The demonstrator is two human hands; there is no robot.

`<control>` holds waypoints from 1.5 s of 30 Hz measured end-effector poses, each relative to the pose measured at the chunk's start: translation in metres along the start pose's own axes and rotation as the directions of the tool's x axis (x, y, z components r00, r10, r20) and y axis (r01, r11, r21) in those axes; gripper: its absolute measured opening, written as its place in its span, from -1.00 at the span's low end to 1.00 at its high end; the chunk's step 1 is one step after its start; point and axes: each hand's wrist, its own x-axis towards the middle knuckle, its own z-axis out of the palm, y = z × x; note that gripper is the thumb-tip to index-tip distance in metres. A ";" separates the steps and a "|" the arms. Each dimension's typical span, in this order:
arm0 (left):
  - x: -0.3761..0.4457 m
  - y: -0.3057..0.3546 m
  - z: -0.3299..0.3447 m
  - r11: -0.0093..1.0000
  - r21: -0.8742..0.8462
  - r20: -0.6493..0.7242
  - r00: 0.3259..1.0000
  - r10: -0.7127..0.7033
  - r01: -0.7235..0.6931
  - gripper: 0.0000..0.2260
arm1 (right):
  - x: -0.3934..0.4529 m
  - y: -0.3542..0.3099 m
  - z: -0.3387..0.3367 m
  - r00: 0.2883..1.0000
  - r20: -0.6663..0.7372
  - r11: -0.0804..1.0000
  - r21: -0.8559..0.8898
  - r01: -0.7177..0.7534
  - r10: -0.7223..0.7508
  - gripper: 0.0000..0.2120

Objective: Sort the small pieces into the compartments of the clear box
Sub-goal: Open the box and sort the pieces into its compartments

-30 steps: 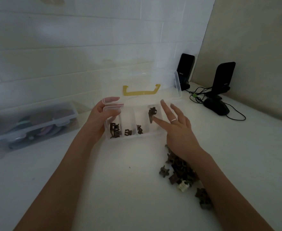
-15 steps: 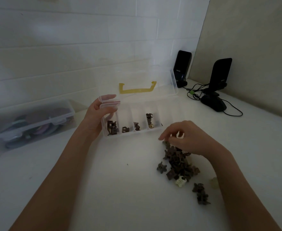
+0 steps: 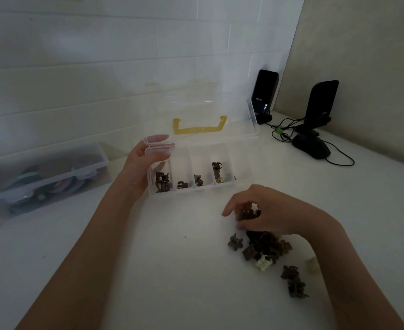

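A brown piece (image 3: 249,213) is now pinched from the pile (image 3: 267,246) by the right hand (image 3: 265,210), back from the box (image 3: 191,167) gripped by the left hand (image 3: 143,163), so sorting continues.

White table (image 3: 148,270), matte, runs to tiled wall at back and beige panel at right. Directly on it:
- clear box (image 3: 241,184), centre, lid open and tilted back; yellow handle on lid.
- loose pile of small pieces (image 3: 265,244), right of centre, just in front of box; mostly brown, one cream piece at near edge, a few brown strays to the right.
- second clear box (image 3: 46,177), lid closed, far left, against wall; contents blurred.
- two black speakers, (image 3: 265,94) and (image 3: 322,103), back right corner, w/ black cables (image 3: 339,160) trailing on the surface.
- tiny dark speck (image 3: 185,237) mid-table.
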 end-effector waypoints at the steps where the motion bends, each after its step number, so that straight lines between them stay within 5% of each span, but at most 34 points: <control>1: 0.000 0.000 0.000 1.000 0.003 0.003 1.000 0.001 -0.001 -0.65 | 0.001 0.000 0.001 1.000 -0.017 1.000 0.007 0.018 -0.018 -0.79; 5: 0.001 -0.001 -0.001 1.000 0.009 0.006 1.000 -0.001 0.001 -0.66 | 0.008 0.001 0.001 0.956 -0.287 0.986 0.129 0.106 -0.065 -0.85; 8: 0.002 -0.001 0.000 1.000 0.006 0.008 1.000 -0.005 0.005 -0.67 | 0.017 -0.002 0.005 0.821 -0.567 0.967 0.169 0.192 -0.063 -0.87; 11: 0.002 -0.002 0.002 1.000 0.009 0.023 1.000 -0.010 0.010 -0.67 | 0.027 -0.007 0.012 0.710 -0.700 0.949 0.163 0.270 -0.082 -0.89; 15: 0.001 -0.002 0.003 1.000 0.013 0.031 1.000 -0.008 0.007 -0.67 | 0.033 -0.006 0.017 0.746 -0.654 0.970 0.076 0.232 -0.127 -0.86; 21: 0.001 -0.003 0.004 1.000 -0.001 0.022 1.000 -0.010 0.010 -0.67 | 0.011 0.004 -0.001 0.684 -0.722 0.980 0.042 0.192 -0.103 -0.79; 30: 0.003 -0.003 0.004 1.000 0.004 0.014 0.999 -0.030 0.030 -0.67 | 0.002 0.014 -0.003 0.916 -0.400 0.995 -0.081 -0.062 0.025 -0.81; 41: 0.005 -0.002 0.005 1.000 0.002 0.021 0.999 -0.026 0.026 -0.67 | 0.008 0.016 0.002 0.964 -0.263 0.997 -0.053 -0.064 0.048 -0.88; 45: 0.003 -0.002 0.006 1.000 -0.005 0.025 0.999 -0.029 0.029 -0.65 | 0.009 0.014 0.001 0.949 -0.314 0.996 0.091 0.007 0.022 -0.96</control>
